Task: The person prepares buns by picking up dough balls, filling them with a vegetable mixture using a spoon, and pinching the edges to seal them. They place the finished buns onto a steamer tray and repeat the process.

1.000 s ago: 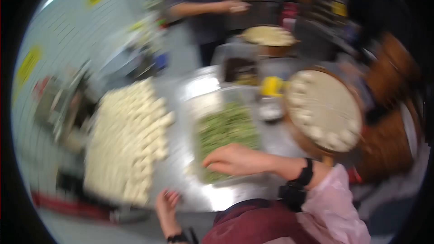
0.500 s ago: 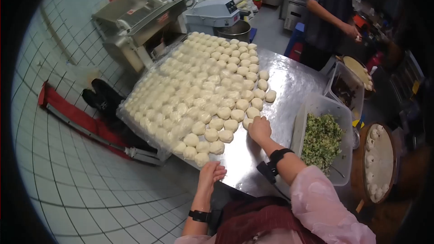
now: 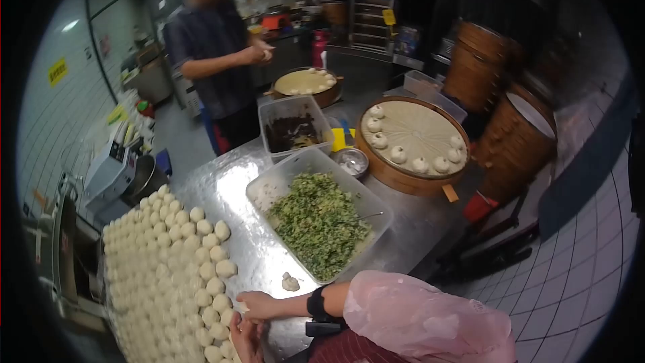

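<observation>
Both my hands are together over the metal table's front edge, beside the rows of pale dough balls [image 3: 161, 255]. My right hand [image 3: 261, 305] is closed on a small piece of white dough [image 3: 240, 306]. Just below it my left hand [image 3: 247, 336] has curled fingers touching the same dough; its lower part is cut off by the frame edge. Plastic film covers many of the balls. A small lump of dough [image 3: 290, 282] lies on the table right of my hands. Beyond it stands a clear tub of chopped green filling [image 3: 319, 222] with a spoon handle [image 3: 366, 216].
A tub of dark filling [image 3: 293, 132] and a metal bowl [image 3: 351, 160] stand behind. A round steamer [image 3: 410, 181] holds several filled buns. Another steamer [image 3: 306, 85] is near a co-worker [image 3: 215, 54] at the back left. Stacked steamers [image 3: 476, 64] stand at the right.
The view has swung right. My right hand has moved from a dough ball at the rows' edge to meet my left hand, which was apart and open. Dough is now between them.
</observation>
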